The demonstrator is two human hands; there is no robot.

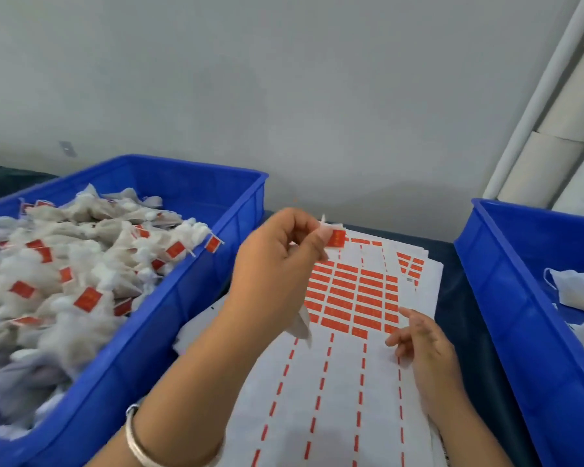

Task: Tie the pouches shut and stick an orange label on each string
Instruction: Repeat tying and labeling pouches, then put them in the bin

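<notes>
My left hand point(277, 261) is raised over the label sheet and pinches an orange label point(336, 238) folded on a white string. A white pouch point(300, 323) hangs below that hand, mostly hidden by it. My right hand point(418, 345) hovers over the right side of the label sheet point(348, 298) with loosely curled fingers and holds nothing. The sheet shows rows of orange labels in its middle and bare backing with orange dashes nearer to me.
A blue crate point(189, 284) on the left is piled with tied white pouches bearing orange labels. A second blue crate point(506, 298) on the right holds a few untied white pouches point(573, 291). A grey wall stands behind, with white tubes at the far right.
</notes>
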